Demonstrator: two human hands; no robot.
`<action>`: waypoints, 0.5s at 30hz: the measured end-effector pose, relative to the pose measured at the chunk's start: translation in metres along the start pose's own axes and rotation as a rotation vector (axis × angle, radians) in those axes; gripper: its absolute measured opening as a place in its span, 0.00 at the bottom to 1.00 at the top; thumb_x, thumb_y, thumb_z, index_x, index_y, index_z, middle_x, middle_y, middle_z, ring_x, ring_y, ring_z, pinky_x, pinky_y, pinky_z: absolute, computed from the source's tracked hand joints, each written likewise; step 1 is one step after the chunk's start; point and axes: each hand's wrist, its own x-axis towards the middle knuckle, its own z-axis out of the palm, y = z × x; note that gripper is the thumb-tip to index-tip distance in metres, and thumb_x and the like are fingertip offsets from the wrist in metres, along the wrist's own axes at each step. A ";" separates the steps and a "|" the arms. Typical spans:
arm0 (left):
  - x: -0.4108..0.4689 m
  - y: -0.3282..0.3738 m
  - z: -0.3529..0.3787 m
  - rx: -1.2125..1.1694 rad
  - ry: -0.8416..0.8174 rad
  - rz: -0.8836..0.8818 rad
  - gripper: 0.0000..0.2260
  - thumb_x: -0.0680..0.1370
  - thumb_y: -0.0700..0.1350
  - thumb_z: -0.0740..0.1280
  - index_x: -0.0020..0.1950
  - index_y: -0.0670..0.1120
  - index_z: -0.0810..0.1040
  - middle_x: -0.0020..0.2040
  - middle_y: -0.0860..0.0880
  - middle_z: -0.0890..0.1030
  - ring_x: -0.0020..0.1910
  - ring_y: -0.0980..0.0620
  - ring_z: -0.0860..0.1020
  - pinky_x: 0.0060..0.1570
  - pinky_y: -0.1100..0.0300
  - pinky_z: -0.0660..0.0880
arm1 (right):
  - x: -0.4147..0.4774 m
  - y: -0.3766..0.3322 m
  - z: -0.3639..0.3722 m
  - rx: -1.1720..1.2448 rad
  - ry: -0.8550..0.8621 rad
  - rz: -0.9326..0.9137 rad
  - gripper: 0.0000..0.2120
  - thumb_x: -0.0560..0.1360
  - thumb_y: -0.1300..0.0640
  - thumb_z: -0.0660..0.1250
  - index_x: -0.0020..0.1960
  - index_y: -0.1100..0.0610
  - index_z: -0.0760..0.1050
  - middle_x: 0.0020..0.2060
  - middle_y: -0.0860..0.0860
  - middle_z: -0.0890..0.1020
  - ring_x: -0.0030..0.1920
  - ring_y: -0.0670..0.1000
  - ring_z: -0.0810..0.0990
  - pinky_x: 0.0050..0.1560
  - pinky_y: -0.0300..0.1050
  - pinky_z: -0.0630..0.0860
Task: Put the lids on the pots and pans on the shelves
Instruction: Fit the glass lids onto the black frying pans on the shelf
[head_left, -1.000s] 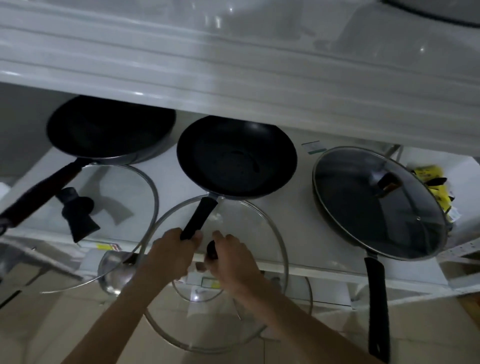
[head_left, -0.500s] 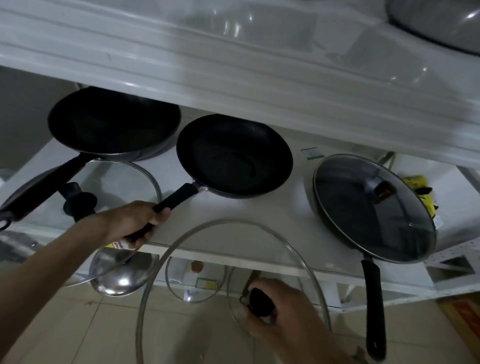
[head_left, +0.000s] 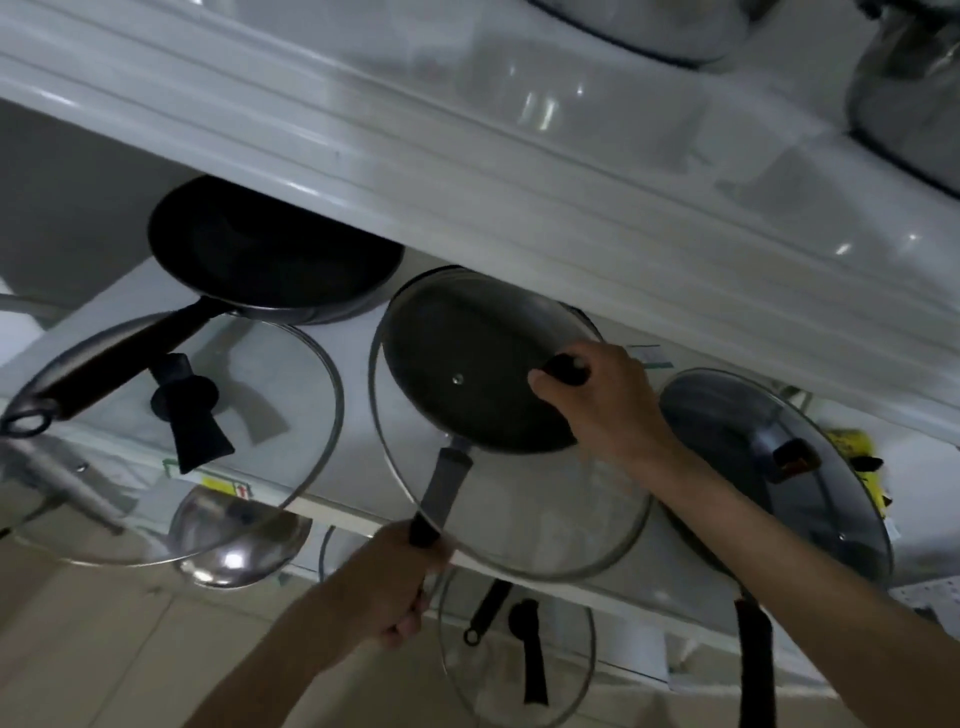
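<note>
On the white shelf (head_left: 358, 364) stand three black pans. My left hand (head_left: 400, 582) grips the handle of the middle pan (head_left: 467, 395). My right hand (head_left: 597, 395) holds the black knob of a glass lid (head_left: 545, 519), which lies tilted over that pan with its near edge hanging past the pan's rim. The left pan (head_left: 270, 254) has no lid on it; a second glass lid (head_left: 275, 405) with a black knob lies in front of it, under its handle. The right pan (head_left: 779, 467) has a glass lid on it.
An upper shelf (head_left: 571, 171) overhangs the pans, with steel pots on top at the right. Below the shelf edge are a steel ladle bowl (head_left: 234, 540), another glass lid (head_left: 519, 660) and a black handle. Yellow packaging (head_left: 857, 457) sits at the far right.
My right hand has carried the glass lid up from below the shelf edge onto the middle pan. My left hand has swung the pan's handle toward me. The view has shifted right and up.
</note>
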 end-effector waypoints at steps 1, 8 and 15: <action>-0.005 -0.002 0.015 -0.058 0.007 0.007 0.05 0.80 0.48 0.62 0.50 0.46 0.73 0.20 0.49 0.67 0.15 0.54 0.64 0.19 0.71 0.60 | 0.019 0.006 0.008 -0.026 -0.010 0.024 0.14 0.71 0.45 0.70 0.43 0.56 0.79 0.38 0.52 0.83 0.40 0.52 0.82 0.38 0.45 0.76; -0.004 -0.013 0.052 -0.145 0.177 0.082 0.11 0.73 0.57 0.65 0.50 0.53 0.75 0.33 0.48 0.74 0.29 0.50 0.72 0.32 0.59 0.69 | 0.086 0.013 0.044 -0.053 -0.131 0.192 0.13 0.76 0.51 0.68 0.49 0.62 0.78 0.44 0.57 0.80 0.43 0.55 0.78 0.42 0.42 0.66; -0.006 -0.007 0.052 0.095 0.332 0.140 0.13 0.78 0.53 0.62 0.56 0.46 0.75 0.47 0.48 0.78 0.44 0.52 0.78 0.40 0.64 0.69 | 0.100 -0.001 0.057 -0.024 -0.135 0.253 0.12 0.78 0.53 0.66 0.53 0.62 0.78 0.57 0.65 0.79 0.57 0.63 0.78 0.48 0.46 0.70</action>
